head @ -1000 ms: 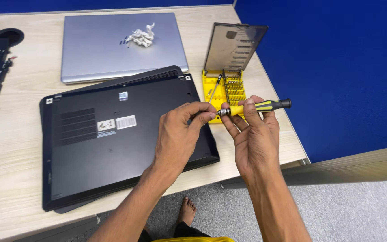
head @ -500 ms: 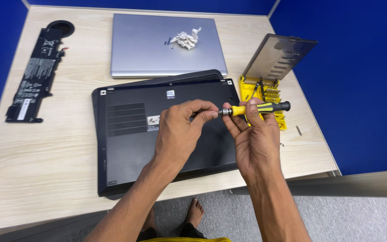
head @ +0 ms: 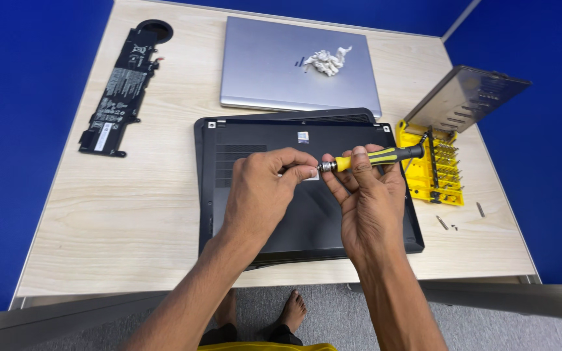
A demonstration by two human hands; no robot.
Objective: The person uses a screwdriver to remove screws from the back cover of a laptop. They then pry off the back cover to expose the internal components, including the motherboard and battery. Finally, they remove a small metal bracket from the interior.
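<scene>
Above the middle of the frame, over a matte black laptop (head: 261, 195) lying base-up on the pale wood-grain desk (head: 131, 214), 2 bare hands meet around a slim screwdriver (head: 372, 157) with a yellow and black ribbed handle. Right hand (head: 369, 201) curls its fingers under and around the handle, held level. Left hand (head: 265, 192) pinches the metal collar end between thumb and forefinger. At right sits a yellow bit tray (head: 434, 172) with its smoky clear lid (head: 466, 97) propped open. A silver closed laptop (head: 261, 65) at top centre carries a crumpled white wad (head: 325, 60). A long black battery pack (head: 121, 88) lies at upper left.
</scene>
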